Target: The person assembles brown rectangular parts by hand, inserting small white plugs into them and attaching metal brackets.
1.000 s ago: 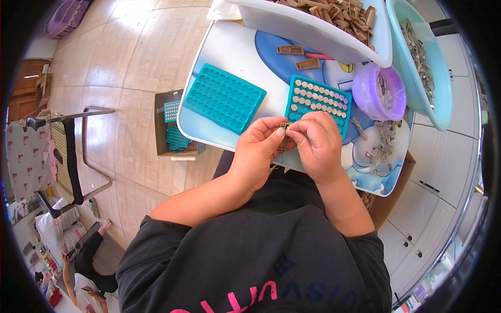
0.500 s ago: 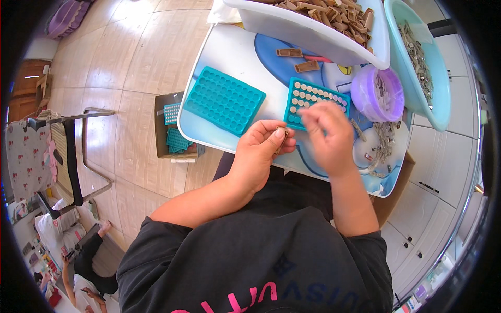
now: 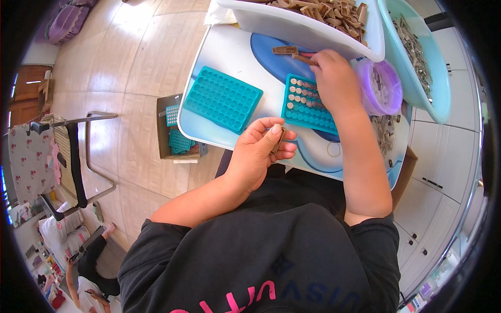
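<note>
My left hand (image 3: 261, 143) is closed near the table's front edge, pinching a brown plastic piece (image 3: 279, 141) between thumb and fingers. Farther out, my right hand (image 3: 336, 78) reaches over a teal tray (image 3: 313, 120) of small round silvery discs. Its fingertips grip the right end of a second brown plastic piece (image 3: 303, 58). Beside that lies another brown plastic piece (image 3: 284, 50) on the table. A red, thin item (image 3: 308, 54) shows partly behind the gripped piece. My right hand and forearm hide the right part of the disc tray.
Another teal tray (image 3: 224, 99) with round pockets lies left on the table. A white bin (image 3: 308, 31) of brown pieces, a purple tub (image 3: 383, 107) and a pale blue basin (image 3: 441, 104) of metal parts stand beyond. Metal bits (image 3: 385, 133) lie at right. A floor box (image 3: 164, 141) holds trays.
My right hand has moved away from my left hand, up and over the disc tray, and has taken hold of a brown piece on the table. My left hand keeps its piece.
</note>
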`<state>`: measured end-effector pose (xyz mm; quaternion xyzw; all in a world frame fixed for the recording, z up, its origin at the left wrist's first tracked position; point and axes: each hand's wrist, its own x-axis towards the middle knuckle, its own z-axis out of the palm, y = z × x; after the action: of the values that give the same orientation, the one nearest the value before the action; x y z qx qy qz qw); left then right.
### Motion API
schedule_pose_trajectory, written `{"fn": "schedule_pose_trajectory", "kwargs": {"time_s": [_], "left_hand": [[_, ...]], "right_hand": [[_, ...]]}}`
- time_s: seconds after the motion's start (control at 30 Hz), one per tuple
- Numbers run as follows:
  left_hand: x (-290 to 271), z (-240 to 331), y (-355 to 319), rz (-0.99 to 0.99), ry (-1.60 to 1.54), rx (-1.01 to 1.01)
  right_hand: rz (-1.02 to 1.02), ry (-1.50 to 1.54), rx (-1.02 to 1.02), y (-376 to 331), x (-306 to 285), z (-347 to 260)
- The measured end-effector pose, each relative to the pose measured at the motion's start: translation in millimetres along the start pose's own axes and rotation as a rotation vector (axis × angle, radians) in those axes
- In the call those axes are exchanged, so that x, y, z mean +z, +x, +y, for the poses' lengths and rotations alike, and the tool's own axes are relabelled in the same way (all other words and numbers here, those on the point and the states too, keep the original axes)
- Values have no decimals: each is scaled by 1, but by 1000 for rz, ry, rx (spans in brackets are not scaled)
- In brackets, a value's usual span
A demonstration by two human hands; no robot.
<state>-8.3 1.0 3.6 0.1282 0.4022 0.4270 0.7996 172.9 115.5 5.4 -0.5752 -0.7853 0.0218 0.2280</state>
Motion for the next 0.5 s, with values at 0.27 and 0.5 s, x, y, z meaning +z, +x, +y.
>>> {"fn": "schedule_pose_trajectory", "kwargs": {"time_s": [0.27, 0.5], "left_hand": [[5, -9, -5, -13, 53, -63], [19, -23, -5, -92, 140, -193]], "right_hand": [[-232, 754, 348, -103, -78, -15], [-336, 175, 242, -151, -80, -4]]}}
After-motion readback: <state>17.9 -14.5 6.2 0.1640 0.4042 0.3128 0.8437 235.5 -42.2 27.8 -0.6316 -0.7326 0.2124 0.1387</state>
